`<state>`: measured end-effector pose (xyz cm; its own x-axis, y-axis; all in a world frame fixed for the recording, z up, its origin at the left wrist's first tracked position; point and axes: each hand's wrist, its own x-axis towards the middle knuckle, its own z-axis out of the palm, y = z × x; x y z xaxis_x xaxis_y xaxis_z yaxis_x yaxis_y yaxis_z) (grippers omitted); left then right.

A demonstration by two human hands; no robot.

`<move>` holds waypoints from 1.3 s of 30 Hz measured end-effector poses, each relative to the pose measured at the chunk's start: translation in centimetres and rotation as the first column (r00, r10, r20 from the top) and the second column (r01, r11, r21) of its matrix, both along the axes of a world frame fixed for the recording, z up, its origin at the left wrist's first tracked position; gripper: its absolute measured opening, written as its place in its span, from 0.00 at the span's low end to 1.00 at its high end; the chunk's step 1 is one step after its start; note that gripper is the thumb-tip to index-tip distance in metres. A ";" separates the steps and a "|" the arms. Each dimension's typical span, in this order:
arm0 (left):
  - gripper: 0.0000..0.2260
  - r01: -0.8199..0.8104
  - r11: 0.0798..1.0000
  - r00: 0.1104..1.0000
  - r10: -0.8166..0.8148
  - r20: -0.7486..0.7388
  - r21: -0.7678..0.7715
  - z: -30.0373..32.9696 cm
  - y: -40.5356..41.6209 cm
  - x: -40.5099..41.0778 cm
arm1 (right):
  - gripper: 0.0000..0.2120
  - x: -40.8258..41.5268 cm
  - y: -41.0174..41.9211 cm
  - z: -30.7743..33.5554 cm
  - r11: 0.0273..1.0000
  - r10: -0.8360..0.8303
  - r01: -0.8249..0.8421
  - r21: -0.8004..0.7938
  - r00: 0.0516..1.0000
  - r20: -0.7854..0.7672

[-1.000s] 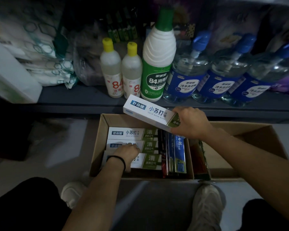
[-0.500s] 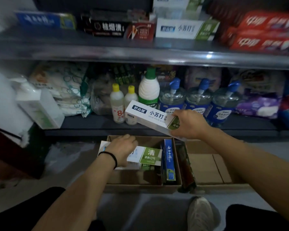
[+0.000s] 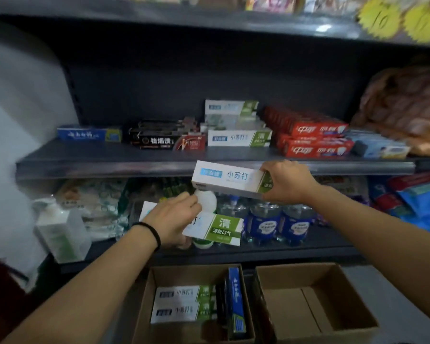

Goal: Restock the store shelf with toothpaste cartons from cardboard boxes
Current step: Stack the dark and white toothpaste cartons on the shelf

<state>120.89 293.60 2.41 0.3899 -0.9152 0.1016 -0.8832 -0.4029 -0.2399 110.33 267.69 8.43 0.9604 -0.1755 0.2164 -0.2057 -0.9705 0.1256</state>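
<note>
Both your hands are full right now: your right hand (image 3: 287,181) grips the green end of one white-and-green toothpaste carton (image 3: 227,178) just under the shelf (image 3: 109,160) lip at frame centre, and your left hand (image 3: 173,219) holds a second matching carton (image 3: 217,229) lower down, tilted a bit. Each is white with a blue tag and a green end panel. Two cardboard boxes (image 3: 315,301) sit at the bottom of the frame; two more white-and-green cartons (image 3: 181,304) lie flat in the left one, plus a blue one (image 3: 235,301) on edge. More of the same cartons are already stacked mid-shelf (image 3: 237,137).
</note>
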 end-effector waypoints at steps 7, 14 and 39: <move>0.21 -0.023 1.000 0.994 0.023 0.110 -0.004 6.2 -2.9 2.1 | 0.20 2.6 -4.4 4.6 0.993 -0.016 0.031 -0.118 0.992 0.124; 0.21 -0.016 0.999 0.987 0.024 0.156 -0.049 9.5 -6.3 5.8 | 0.24 7.6 -8.0 5.7 0.981 -0.030 0.063 -0.183 0.984 0.176; 0.22 -0.068 0.995 0.985 0.078 0.152 -0.069 10.3 -11.4 12.0 | 0.20 16.0 -13.6 1.9 0.985 0.088 -0.073 -0.154 0.992 0.090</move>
<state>132.90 282.18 12.75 0.4304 -0.8748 0.2224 -0.8055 -0.4834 -0.3427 126.33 254.07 10.29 0.9434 -0.0566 0.3269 -0.1457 -0.9560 0.2548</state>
